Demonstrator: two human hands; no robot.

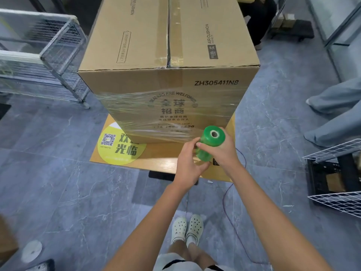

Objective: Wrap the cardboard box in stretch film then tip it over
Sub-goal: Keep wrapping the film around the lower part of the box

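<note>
With left hand (188, 163) and right hand (222, 151), gripping green cylindrical stretch film roll (212, 140) just beside tall brown cardboard box (172, 85), lower part film-wrapped, upright on flat tan board (164, 163)

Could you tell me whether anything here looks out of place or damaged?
Nothing looks damaged or spilled. The stretch film covers only the lower near face of the cardboard box, leaving the top band bare, and a thin cord trails loose across the floor near the person's feet.
</note>
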